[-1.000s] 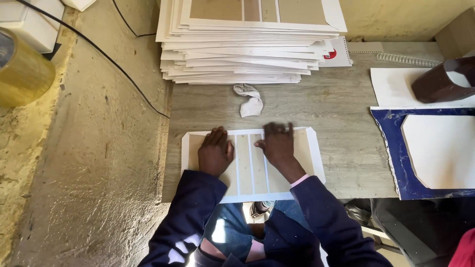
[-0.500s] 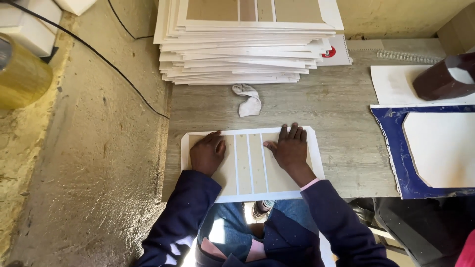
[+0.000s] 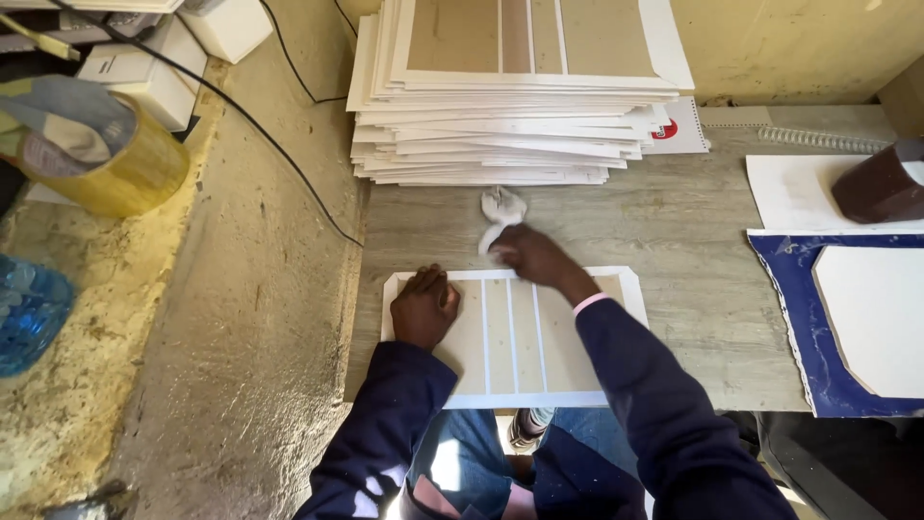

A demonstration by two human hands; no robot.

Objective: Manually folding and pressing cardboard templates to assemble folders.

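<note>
hands at the panelled card sheet

card sheet [image 3: 515, 337], white-bordered with brown panels, lies flat at the near edge of the grey table [image 3: 693, 241]. your left hand [image 3: 423, 306] rests loosely curled on its left panel, pressing down, likely to stop it sliding. your right hand [image 3: 532, 258] reaches past the sheet's far edge, fingers closing round the crumpled white cloth [image 3: 500, 214]; whether the grip is complete, you cannot tell. stack of like sheets [image 3: 510, 96] sits just beyond the cloth.
</note>
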